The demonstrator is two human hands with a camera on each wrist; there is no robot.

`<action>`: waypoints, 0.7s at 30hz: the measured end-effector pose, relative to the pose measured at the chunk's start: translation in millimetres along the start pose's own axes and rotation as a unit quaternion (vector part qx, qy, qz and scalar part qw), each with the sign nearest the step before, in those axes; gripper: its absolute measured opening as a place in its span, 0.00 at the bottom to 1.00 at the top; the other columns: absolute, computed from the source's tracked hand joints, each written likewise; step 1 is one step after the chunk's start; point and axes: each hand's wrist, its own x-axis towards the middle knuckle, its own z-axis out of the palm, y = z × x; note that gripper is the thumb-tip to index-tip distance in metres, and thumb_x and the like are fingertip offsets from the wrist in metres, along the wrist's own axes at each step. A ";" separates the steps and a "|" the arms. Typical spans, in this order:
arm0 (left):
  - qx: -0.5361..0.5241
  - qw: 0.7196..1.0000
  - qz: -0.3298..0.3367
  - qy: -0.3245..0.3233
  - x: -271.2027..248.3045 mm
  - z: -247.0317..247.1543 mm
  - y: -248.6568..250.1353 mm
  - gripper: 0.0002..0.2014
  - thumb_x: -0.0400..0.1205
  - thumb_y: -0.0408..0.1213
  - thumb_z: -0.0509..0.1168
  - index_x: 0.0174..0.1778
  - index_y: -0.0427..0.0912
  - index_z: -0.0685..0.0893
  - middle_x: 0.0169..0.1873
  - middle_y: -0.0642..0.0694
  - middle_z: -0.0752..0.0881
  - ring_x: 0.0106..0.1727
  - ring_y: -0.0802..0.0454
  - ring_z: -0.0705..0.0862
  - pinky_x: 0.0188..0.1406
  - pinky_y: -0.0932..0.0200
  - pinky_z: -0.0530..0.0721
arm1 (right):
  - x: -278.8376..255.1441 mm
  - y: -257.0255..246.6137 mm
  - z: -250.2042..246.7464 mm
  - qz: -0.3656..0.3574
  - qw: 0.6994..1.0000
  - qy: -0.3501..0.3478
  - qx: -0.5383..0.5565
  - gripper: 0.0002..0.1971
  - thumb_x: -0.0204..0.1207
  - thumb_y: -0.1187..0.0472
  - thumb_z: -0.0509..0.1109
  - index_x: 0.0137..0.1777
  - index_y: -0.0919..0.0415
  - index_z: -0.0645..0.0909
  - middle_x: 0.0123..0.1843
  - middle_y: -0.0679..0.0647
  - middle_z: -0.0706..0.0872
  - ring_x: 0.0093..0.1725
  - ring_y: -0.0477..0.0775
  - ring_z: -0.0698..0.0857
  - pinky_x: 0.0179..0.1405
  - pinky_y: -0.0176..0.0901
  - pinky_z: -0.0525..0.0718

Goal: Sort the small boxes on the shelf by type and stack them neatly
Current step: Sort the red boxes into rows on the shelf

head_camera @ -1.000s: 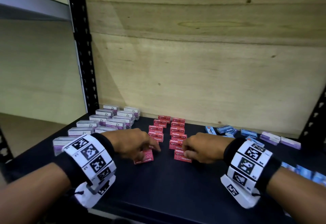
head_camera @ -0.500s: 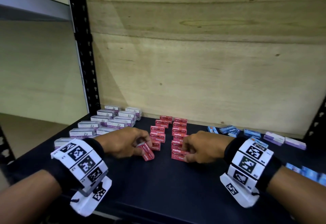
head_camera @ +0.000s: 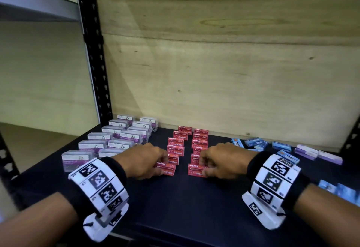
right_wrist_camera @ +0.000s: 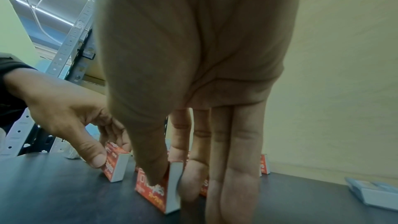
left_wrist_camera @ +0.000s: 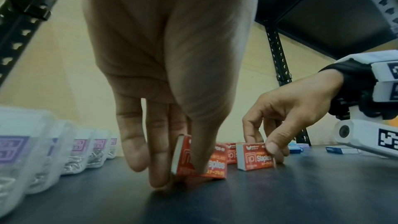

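Two rows of red staples boxes (head_camera: 181,143) stand on edge on the black shelf (head_camera: 175,204), running back to the wooden wall. My left hand (head_camera: 161,167) pinches the front box of the left row (head_camera: 168,169) between thumb and fingers; the left wrist view shows this box (left_wrist_camera: 215,164) standing on the shelf. My right hand (head_camera: 203,168) pinches the front box of the right row (head_camera: 194,169) the same way, thumb on its printed face (right_wrist_camera: 155,192). Each wrist view also shows the other hand (left_wrist_camera: 290,117) (right_wrist_camera: 64,117) on its box.
Clear paper-clip boxes with purple labels (head_camera: 116,141) stand in two rows at the left. Loose blue boxes (head_camera: 257,143) and flat purple boxes (head_camera: 319,154) lie at the right, more blue ones (head_camera: 339,190) near the right edge. A black upright post (head_camera: 93,52) marks the left rear corner.
My left hand lifted a red box that lay tilted on the shelf and stood it on edge at the front of the left row. The right hand stayed on its box.
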 end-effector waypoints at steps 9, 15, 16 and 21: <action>-0.007 1.000 -0.002 0.001 4.6 -0.2 11.1 0.13 0.83 0.47 0.69 0.62 0.51 0.82 0.41 0.58 0.77 0.46 0.56 0.78 0.51 0.60 0.79 | 1.1 -1.8 0.1 0.001 1.000 0.003 0.009 0.10 0.79 0.44 0.71 0.56 0.44 0.79 0.46 0.42 0.82 0.50 0.51 0.82 0.58 0.47 0.82; 0.006 1.000 0.001 0.020 -1.4 -9.7 9.5 0.17 0.78 0.53 0.72 0.62 0.56 0.82 0.47 0.62 0.82 0.45 0.62 0.80 0.50 0.61 0.81 | -4.8 -0.5 -2.9 0.003 1.000 0.001 0.029 0.16 0.78 0.41 0.70 0.61 0.45 0.80 0.47 0.42 0.83 0.49 0.48 0.83 0.56 0.43 0.81; 0.014 1.000 -0.002 0.027 -2.9 -14.3 10.6 0.18 0.78 0.56 0.71 0.62 0.57 0.81 0.50 0.62 0.83 0.48 0.61 0.81 0.53 0.59 0.82 | -6.5 1.8 -4.0 0.004 0.999 0.000 0.039 0.16 0.78 0.40 0.70 0.61 0.45 0.79 0.47 0.42 0.84 0.49 0.48 0.83 0.54 0.42 0.81; 0.046 0.998 0.002 0.047 -4.1 -39.4 31.6 0.16 0.80 0.62 0.65 0.59 0.59 0.79 0.50 0.63 0.82 0.52 0.59 0.80 0.51 0.57 0.80 | -20.6 21.1 -12.0 0.009 0.995 -0.013 0.095 0.10 0.79 0.44 0.71 0.55 0.47 0.80 0.44 0.42 0.87 0.43 0.41 0.84 0.49 0.40 0.83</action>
